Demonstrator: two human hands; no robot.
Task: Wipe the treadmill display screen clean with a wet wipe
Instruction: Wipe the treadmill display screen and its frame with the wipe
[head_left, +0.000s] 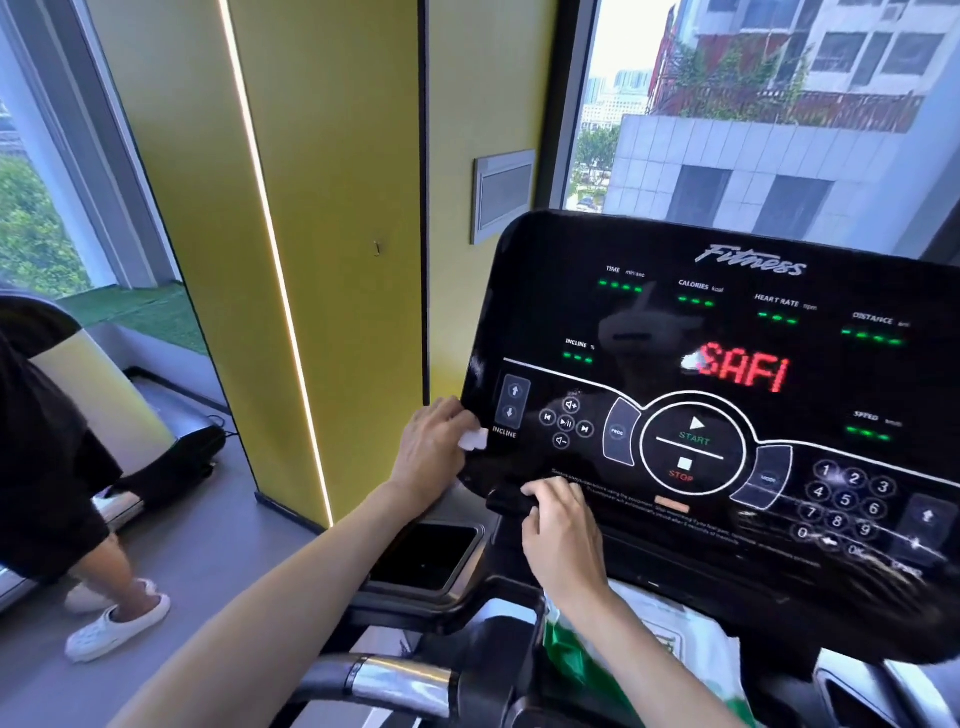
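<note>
Left hand (434, 447) pinches wipe (474, 440) on display (649, 249); right hand (563, 535) grips bar (505, 502)

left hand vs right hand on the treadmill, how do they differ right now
The left hand pinches a white wet wipe at the display screen left edge, beside the INCLINE buttons; the right hand holds no wipe and curls over a black bar at its lower edge. The left hand sits higher and further left than the right hand. Both have curled fingers at the screen's border.
</note>
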